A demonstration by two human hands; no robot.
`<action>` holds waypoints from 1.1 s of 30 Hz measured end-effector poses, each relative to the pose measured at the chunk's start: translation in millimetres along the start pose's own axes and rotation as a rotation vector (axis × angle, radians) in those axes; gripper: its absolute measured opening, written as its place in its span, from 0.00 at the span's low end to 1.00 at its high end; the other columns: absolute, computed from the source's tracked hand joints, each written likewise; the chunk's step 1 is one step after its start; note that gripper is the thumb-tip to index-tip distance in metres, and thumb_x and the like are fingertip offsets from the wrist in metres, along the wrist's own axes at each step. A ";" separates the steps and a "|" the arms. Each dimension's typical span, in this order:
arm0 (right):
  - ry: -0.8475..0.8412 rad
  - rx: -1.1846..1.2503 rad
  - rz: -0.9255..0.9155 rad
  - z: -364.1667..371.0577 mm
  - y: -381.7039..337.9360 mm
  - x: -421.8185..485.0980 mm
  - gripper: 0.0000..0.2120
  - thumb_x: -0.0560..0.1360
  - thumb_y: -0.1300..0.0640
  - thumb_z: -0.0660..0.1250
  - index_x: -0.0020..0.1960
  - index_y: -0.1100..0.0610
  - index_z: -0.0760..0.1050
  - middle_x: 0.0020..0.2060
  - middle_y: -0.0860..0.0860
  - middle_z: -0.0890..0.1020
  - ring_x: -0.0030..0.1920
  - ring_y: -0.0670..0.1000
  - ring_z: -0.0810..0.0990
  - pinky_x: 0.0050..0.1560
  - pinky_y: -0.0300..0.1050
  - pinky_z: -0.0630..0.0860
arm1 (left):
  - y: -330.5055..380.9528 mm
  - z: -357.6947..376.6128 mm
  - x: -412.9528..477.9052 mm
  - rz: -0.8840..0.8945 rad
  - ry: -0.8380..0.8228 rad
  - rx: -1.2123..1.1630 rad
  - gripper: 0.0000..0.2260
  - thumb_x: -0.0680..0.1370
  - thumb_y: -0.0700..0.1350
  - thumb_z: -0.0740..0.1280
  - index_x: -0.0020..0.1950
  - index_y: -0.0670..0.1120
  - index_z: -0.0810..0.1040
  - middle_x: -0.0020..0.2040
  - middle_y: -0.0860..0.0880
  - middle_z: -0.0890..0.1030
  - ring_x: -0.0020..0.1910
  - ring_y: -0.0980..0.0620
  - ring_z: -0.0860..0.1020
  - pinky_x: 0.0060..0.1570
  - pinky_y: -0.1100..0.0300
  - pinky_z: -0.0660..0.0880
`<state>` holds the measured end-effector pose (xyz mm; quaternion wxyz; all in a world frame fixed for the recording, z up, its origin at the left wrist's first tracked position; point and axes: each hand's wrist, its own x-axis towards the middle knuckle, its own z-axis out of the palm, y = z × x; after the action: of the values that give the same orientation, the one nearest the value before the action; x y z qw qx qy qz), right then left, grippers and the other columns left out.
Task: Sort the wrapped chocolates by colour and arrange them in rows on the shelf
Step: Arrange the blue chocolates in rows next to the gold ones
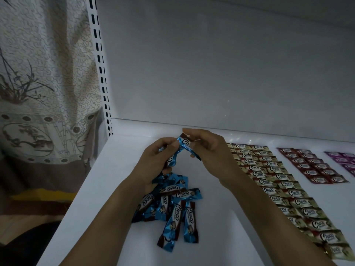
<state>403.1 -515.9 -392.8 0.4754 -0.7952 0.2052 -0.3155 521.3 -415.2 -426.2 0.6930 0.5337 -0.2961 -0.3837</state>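
Several blue chocolates [173,206] lie in a loose, overlapping heap on the white shelf [103,189]. The left forearm hides part of it, so their count is unclear. Just beyond, the left hand [155,162] curls round a blue chocolate [171,159], and the right hand [208,148] pinches a second blue chocolate [186,143]. Whether the wrappers touch is hard to tell. Rightward, gold chocolates [278,187] run in rows, the nearest covered by the right forearm. Farther off sit red rows [311,166] and purple rows [343,160], which are cut off at the frame edge.
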 end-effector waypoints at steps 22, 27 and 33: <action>-0.102 -0.745 -0.169 23.9 44.6 -15.5 0.13 0.80 0.54 0.60 0.62 0.54 0.77 0.52 0.52 0.83 0.50 0.51 0.80 0.51 0.45 0.75 | 1.9 -13.1 8.8 0.043 0.271 -0.281 0.02 0.79 0.42 0.66 0.50 0.44 0.77 0.44 0.47 0.75 0.24 0.59 0.68 0.22 0.68 0.65; -0.246 -0.749 -0.061 35.3 49.5 7.2 0.21 0.81 0.48 0.57 0.71 0.54 0.67 0.64 0.53 0.76 0.60 0.52 0.75 0.57 0.44 0.70 | 3.6 -15.7 11.5 -0.032 0.217 -0.408 0.04 0.80 0.45 0.65 0.48 0.46 0.76 0.39 0.50 0.73 0.23 0.60 0.65 0.21 0.70 0.64; -0.326 -0.808 0.026 52.2 61.4 42.4 0.28 0.81 0.44 0.56 0.76 0.57 0.58 0.73 0.55 0.64 0.70 0.55 0.65 0.70 0.47 0.62 | 4.5 -16.8 13.5 -0.038 0.194 -0.506 0.04 0.80 0.44 0.64 0.46 0.45 0.74 0.41 0.50 0.73 0.24 0.60 0.65 0.21 0.71 0.64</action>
<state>468.2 -538.2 -452.3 0.1559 -0.9541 0.2445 -0.0740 543.2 -417.4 -426.1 0.8220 0.3833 -0.1132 -0.4057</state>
